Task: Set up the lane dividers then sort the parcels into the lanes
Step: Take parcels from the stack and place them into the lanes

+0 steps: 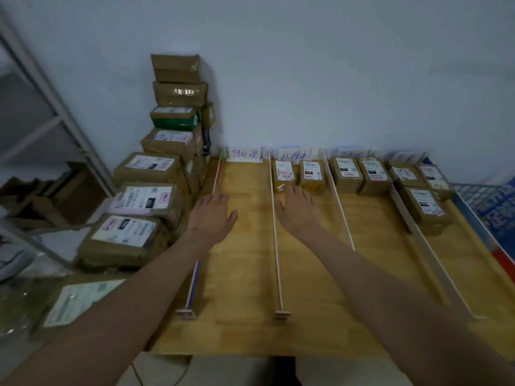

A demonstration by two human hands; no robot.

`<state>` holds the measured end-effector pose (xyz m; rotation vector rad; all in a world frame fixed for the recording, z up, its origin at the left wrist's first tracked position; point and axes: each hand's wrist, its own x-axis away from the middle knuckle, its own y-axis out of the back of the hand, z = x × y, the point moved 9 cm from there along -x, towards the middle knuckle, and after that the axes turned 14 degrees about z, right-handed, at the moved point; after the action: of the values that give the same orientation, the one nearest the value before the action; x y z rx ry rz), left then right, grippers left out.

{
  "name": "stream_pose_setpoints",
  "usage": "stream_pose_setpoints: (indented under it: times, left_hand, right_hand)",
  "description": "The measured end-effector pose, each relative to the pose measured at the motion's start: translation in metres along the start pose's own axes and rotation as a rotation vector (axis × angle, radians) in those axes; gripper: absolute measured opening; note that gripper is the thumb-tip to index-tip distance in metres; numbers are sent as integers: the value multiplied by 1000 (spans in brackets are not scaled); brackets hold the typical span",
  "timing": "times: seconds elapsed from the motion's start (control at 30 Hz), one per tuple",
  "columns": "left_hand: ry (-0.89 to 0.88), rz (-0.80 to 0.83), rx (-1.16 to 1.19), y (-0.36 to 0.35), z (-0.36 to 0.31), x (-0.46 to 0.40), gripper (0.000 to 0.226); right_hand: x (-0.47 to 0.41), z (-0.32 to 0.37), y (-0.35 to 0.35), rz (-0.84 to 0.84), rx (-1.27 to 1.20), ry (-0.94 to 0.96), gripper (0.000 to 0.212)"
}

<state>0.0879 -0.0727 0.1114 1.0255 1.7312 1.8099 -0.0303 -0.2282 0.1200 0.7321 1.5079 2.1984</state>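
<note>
1. Both bare forearms are reaching forward from the near edge of the pale wooden tabletop (320,274), the hands well apart from each other.
2. Fingers relaxed and straight, the left hand (213,215) is hovering palm-down beside the leftmost thin white divider strip (195,282), gripping nothing.
3. Likewise slack and holding nothing, the right hand (298,210) is lying just right of the second white divider strip (277,246), its fingertips close to the small brown parcel with a white label (282,175); whether they are touching it cannot be told.
4. Two further white divider strips (341,210) are running from the far edge toward the near edge, splitting the surface into lanes.
5. Handwritten white paper lane signs (245,154) are standing along the far edge.
6. Brown labelled cardboard parcels (372,176) are sitting at the far ends of the three right-hand lanes.
7. More unsorted brown boxes (145,196) are piling up off the left edge.
</note>
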Motion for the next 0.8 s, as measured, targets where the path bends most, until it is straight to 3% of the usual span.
stream_pose_setpoints:
  times: [0.23, 0.47, 0.8]
  left_hand:
    - [35, -64, 33, 18, 65, 100, 48]
    - [207, -139, 139, 11, 159, 165, 48]
    - [499, 35, 230, -74, 278, 232, 53]
  right_hand:
    - [76, 83, -16, -13, -27, 47, 46]
    - [111, 168, -46, 22, -40, 174, 48]
    - [122, 250, -158, 353, -217, 170, 55]
